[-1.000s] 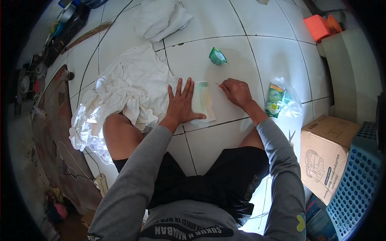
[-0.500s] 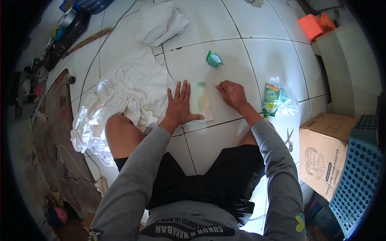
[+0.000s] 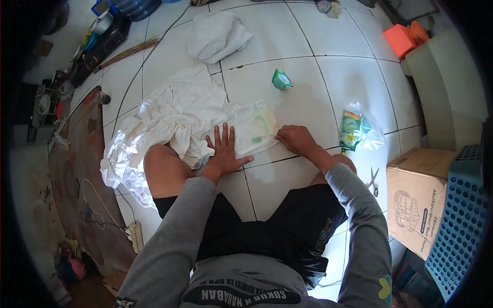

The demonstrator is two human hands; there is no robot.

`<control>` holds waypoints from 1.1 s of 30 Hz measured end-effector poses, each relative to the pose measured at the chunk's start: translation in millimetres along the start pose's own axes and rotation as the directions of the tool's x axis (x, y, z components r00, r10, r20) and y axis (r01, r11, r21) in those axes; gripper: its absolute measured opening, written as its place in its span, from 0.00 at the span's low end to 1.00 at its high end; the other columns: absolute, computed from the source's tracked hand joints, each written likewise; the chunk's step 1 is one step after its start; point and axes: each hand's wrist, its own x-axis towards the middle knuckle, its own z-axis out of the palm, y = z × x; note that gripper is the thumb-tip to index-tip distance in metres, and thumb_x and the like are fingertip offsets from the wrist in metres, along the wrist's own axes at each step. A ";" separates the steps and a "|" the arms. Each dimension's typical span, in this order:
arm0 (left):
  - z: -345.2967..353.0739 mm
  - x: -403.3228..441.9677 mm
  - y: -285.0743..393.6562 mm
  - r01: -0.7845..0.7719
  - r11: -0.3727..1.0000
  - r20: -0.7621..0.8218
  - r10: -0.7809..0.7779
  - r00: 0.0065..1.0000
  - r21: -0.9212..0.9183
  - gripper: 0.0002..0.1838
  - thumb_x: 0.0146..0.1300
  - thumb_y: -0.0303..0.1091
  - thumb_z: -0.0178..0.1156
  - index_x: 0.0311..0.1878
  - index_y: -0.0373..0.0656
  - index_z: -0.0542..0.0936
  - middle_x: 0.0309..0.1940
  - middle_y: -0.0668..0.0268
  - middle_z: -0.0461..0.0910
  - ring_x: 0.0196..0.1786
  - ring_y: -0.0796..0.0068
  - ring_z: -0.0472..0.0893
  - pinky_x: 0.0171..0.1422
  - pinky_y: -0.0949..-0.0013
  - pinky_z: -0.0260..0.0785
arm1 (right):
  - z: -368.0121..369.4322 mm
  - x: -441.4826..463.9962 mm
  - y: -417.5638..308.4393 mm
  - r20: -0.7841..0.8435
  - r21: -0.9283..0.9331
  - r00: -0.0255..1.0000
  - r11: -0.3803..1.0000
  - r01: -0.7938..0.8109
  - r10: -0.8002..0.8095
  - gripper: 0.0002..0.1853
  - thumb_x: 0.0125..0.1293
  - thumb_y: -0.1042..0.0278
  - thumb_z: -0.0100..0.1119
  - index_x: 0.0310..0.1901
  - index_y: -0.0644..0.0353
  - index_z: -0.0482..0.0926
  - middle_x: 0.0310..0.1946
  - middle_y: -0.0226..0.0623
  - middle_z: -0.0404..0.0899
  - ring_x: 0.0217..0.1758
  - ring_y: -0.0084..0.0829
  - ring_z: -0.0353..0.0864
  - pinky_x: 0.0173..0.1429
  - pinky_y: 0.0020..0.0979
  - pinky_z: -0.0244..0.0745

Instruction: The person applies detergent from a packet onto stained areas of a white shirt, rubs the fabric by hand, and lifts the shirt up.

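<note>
A white garment (image 3: 179, 113) lies crumpled on the tiled floor, its narrower end spread flat in front of me. Green smears (image 3: 257, 138) and a yellowish patch show on that flat end. My left hand (image 3: 223, 154) presses down on the cloth with its fingers spread. At the outer edge of the flat end, my right hand (image 3: 300, 141) is closed, its fingertips pinching the cloth. A small green open pouch (image 3: 282, 79) stands on the tiles beyond my hands.
Another white cloth (image 3: 218, 36) lies bunched farther off. To the right are a plastic bag (image 3: 370, 133) with a green-yellow packet (image 3: 351, 128), scissors (image 3: 374, 182), a cardboard box (image 3: 416, 205) and a blue perforated basket (image 3: 462, 210). A power strip (image 3: 135, 236) lies at left.
The flat end of the cloth has shifted and its green smears lie differently. My right hand has come down to its edge; my left hand has moved slightly nearer me.
</note>
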 end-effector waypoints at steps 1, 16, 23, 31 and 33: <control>9.8 5.6 -6.3 -0.012 1.000 -0.035 0.011 0.999 -0.024 0.73 0.66 0.83 0.59 0.92 0.36 0.36 0.94 0.45 0.25 0.92 0.33 0.18 0.83 0.15 0.12 | -5.0 0.5 2.3 -0.004 -0.005 1.000 1.000 -0.007 0.006 0.14 0.76 0.57 0.69 0.35 0.55 0.85 0.33 0.38 0.85 0.40 0.46 0.89 0.45 0.49 0.84; 15.8 11.6 -19.0 -0.044 0.994 0.036 0.048 0.998 -0.100 0.71 0.70 0.74 0.62 0.92 0.37 0.32 0.93 0.44 0.19 0.90 0.33 0.12 0.81 0.15 0.09 | -54.7 -44.1 71.0 -0.207 -0.201 0.933 0.921 -0.334 0.293 0.08 0.73 0.64 0.68 0.40 0.58 0.83 0.42 0.43 0.85 0.48 0.53 0.84 0.52 0.56 0.79; 12.7 12.6 -16.7 -0.031 0.997 0.079 0.037 0.996 -0.077 0.70 0.71 0.73 0.62 0.92 0.36 0.31 0.92 0.43 0.17 0.89 0.32 0.10 0.80 0.14 0.08 | -53.8 43.3 59.7 -0.459 -0.201 0.833 0.877 -0.436 0.309 0.21 0.68 0.54 0.74 0.55 0.61 0.89 0.54 0.43 0.86 0.63 0.50 0.80 0.66 0.59 0.74; 2.5 10.4 -17.6 -0.028 0.998 0.069 0.031 0.997 -0.047 0.70 0.70 0.76 0.61 0.92 0.35 0.35 0.92 0.42 0.22 0.91 0.29 0.18 0.82 0.13 0.18 | -26.2 118.6 71.2 -0.487 0.270 0.782 0.919 -0.287 0.388 0.13 0.73 0.59 0.75 0.53 0.54 0.93 0.42 0.44 0.90 0.48 0.40 0.89 0.54 0.45 0.82; -7.0 7.1 -5.7 -0.031 0.998 0.061 0.034 0.998 -0.058 0.69 0.70 0.75 0.62 0.92 0.35 0.38 0.93 0.41 0.25 0.91 0.29 0.21 0.83 0.13 0.23 | -68.6 95.0 24.2 -0.181 0.462 0.800 0.768 -0.444 0.572 0.15 0.75 0.55 0.75 0.50 0.58 0.92 0.25 0.41 0.84 0.29 0.36 0.82 0.40 0.42 0.78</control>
